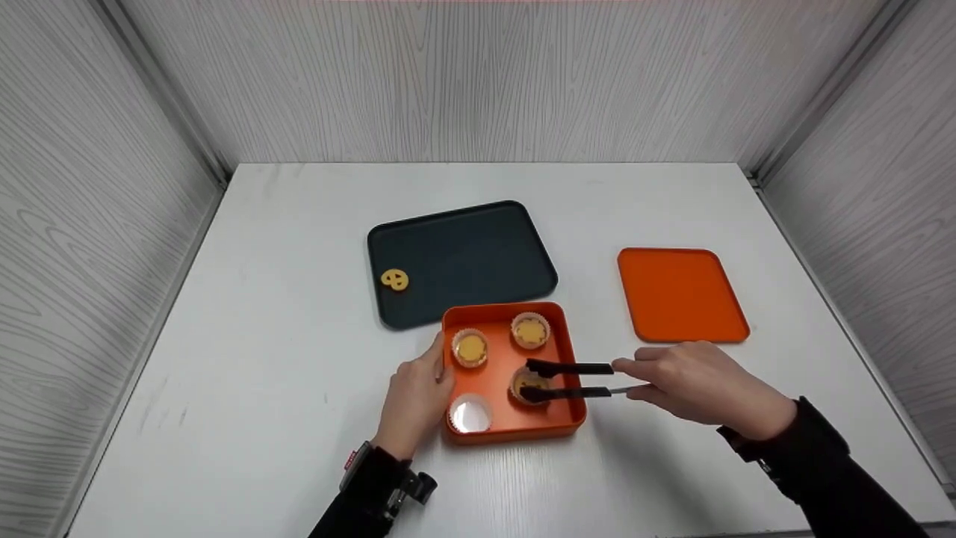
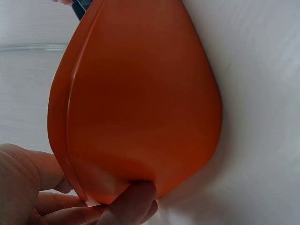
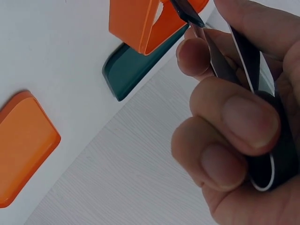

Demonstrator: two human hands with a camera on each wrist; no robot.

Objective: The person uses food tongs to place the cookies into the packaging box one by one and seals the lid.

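Observation:
My left hand (image 1: 416,400) holds the left wall of an orange box (image 1: 500,432), the thumb over its rim; the left wrist view shows fingers (image 2: 133,201) against its side. Black-tipped tongs (image 1: 590,369) are gripped in my right hand (image 1: 694,385), their tips over the front right paper cup in the box. A yellow cookie (image 1: 532,385) sits in that cup, partly hidden by the tongs. Two more cups hold yellow cookies, at the back left (image 1: 470,348) and back right (image 1: 530,331). The front left paper cup (image 1: 470,413) has no cookie.
Behind the box lies a dark green tray (image 1: 467,254) with one pretzel-shaped yellow cookie (image 1: 395,280) near its left edge. An orange lid-like tray (image 1: 681,294) lies to the right, beyond my right hand. Grey wood-grain panels (image 1: 478,82) border the white table (image 1: 284,299).

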